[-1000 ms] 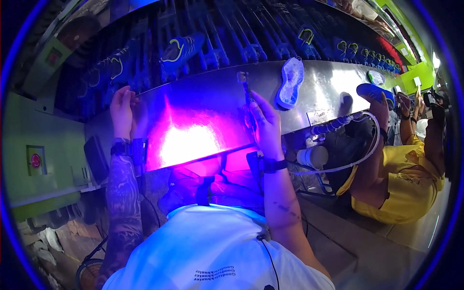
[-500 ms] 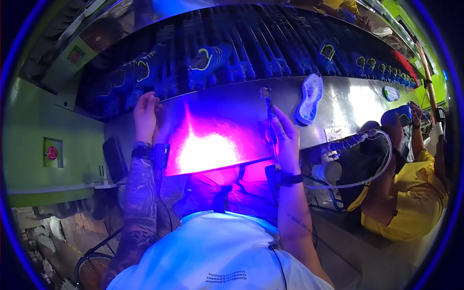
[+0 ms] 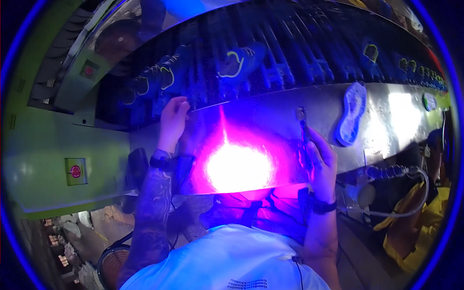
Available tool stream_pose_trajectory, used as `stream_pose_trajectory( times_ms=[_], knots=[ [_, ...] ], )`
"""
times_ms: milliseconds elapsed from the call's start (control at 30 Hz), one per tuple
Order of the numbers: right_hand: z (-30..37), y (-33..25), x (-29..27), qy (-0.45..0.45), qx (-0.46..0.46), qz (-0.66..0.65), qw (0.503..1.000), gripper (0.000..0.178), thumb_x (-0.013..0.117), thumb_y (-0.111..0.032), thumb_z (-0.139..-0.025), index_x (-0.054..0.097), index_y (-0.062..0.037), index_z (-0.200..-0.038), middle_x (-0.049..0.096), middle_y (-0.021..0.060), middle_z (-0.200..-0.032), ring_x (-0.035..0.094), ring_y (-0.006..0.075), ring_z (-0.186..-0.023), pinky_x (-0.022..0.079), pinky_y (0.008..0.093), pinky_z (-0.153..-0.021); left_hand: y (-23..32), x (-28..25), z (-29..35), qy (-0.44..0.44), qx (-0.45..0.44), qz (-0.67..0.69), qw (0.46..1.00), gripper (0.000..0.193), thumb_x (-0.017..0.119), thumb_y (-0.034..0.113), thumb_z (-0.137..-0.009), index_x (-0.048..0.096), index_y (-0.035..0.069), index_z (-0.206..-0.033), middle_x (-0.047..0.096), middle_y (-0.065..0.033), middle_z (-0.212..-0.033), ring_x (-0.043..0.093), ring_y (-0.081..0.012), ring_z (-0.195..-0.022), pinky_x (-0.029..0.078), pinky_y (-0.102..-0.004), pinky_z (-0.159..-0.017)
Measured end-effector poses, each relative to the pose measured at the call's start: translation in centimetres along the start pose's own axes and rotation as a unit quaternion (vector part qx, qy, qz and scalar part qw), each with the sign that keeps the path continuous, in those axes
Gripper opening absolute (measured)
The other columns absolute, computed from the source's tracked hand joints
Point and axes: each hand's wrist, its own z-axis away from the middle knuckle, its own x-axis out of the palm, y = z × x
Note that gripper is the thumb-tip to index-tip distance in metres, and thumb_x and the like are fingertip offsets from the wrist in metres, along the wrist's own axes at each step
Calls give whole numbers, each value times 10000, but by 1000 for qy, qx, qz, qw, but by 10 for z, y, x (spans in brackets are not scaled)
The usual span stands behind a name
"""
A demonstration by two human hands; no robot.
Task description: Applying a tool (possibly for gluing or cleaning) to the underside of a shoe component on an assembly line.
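Note:
My left hand hovers at the table's far edge, beside the conveyor, its fingers curled together. Whether anything small sits in that pinch cannot be made out. In my right hand is a slim dark hand tool with a metallic head, held upright over the metal table. A pale shoe sole lies on the table to the right of it. Dark shoes with yellow-green collars stand on the conveyor, the nearest being a shoe beyond my hands.
The dark slatted conveyor runs along the far side. Bright pink-white light glares on the table's near part. At left stands a green machine panel with a red button. A person in yellow sits at right, near a pale hose.
The whole view has swung left, so everything sits further right in the picture. The sole stays on the table. My right hand still holds the tool, and my left fingers remain curled.

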Motion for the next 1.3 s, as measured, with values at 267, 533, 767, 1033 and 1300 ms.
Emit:
stream_pose_trajectory(
  times_ms=[267, 533, 767, 1033, 1300],
  knots=[
    [-3, 11, -8, 16, -16, 72, 997, 371, 624, -104, -993, 608, 2, -1349, 655, 3, -973, 556, 44, -762, 451, 218, -646, 22, 18, -149, 35, 308, -334, 890, 329, 661, 274, -917, 676, 34, -1141, 701, -169, -1091, 676, -356, -1028, 526, -446, -881],
    [-4, -3, 2, 5, 2, 14, 1000, 388, 617, -109, -999, 589, 7, -1368, 668, 21, -989, 562, 57, -763, 459, 230, -653, 24, 26, -206, 50, 88, -601, 793, 635, 686, 499, -871, 573, 70, -1325, 679, -157, -1183, 625, -359, -1156, 478, -519, -960],
    [-2, -1, 3, -13, 5, -16, 1000, 393, 603, -117, -1015, 574, -14, -1393, 655, 6, -977, 552, 58, -757, 461, 229, -653, 49, 26, -134, 49, 217, -581, 783, 819, 769, 524, -768, 520, -6, -1340, 620, -228, -1198, 621, -396, -1114, 481, -512, -973],
    [2, 13, 8, 9, -61, 152, 986, 399, 600, -141, -1014, 574, -18, -1392, 671, 48, -1032, 625, 142, -917, 512, 282, -795, 67, -10, 79, 37, 233, -18, 972, 909, 903, 145, -655, 366, 4, -1375, 430, -168, -1312, 485, -266, -1241, 486, -415, -999],
    [61, 8, 110, -102, -205, 392, 891, 385, 640, -73, -905, 636, -51, -1289, 629, 191, -1191, 634, 365, -1070, 545, 425, -861, 60, 2, 232, 71, 317, -128, 937, 1002, 861, 307, -775, 230, -18, -1482, 319, -188, -1432, 446, -358, -1316, 424, -472, -1087]
  ],
)
